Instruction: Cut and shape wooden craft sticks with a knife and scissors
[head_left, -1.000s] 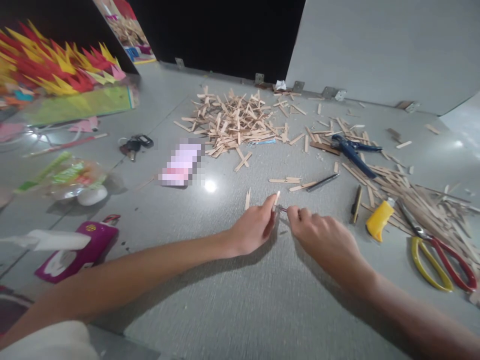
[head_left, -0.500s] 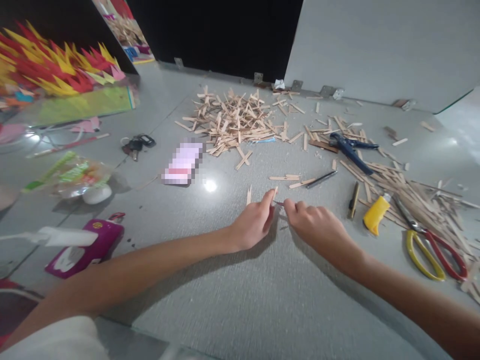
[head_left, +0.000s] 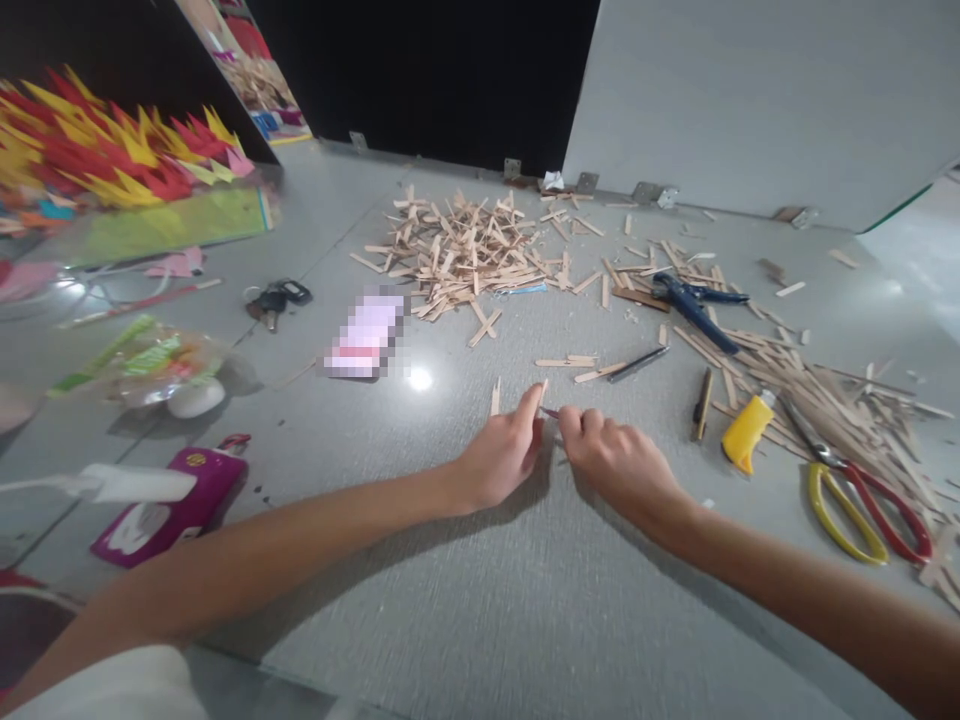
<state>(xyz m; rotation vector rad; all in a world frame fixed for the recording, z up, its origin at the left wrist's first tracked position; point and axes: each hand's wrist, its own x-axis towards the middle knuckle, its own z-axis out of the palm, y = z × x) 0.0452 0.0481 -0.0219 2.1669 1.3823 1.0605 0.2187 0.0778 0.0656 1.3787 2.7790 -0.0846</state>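
- A person's left hand (head_left: 495,458) is pinching a slim wooden stick (head_left: 544,388), its grip closed between thumb and curled fingers, with only the stick's far end showing above.
- The stick is pointing away from the person, its long axis running nearly up the view and leaning slightly right.
- The right hand (head_left: 615,462) is gripping a thin pointed tool (head_left: 550,412), fingers folded tightly, knuckles facing up; the fist is hiding the rest of the tool.
- The tool's tip is pointing left toward the stick, its axis lying roughly crosswise to it; whether the two are touching is too small to tell.
- Both hands are working close together above a gray surface (head_left: 480,620), near the middle of the view.
- A split stick piece (head_left: 496,396) is lying just beyond the left hand, its length pointing away from the person.
- Beyond the right hand, a dark pen-like tool (head_left: 639,364) is lying aslant; a yellow cutter (head_left: 747,434) and scissors (head_left: 829,458) are resting farther right.
- A heap of wooden sticks (head_left: 469,250) is spreading across the background.
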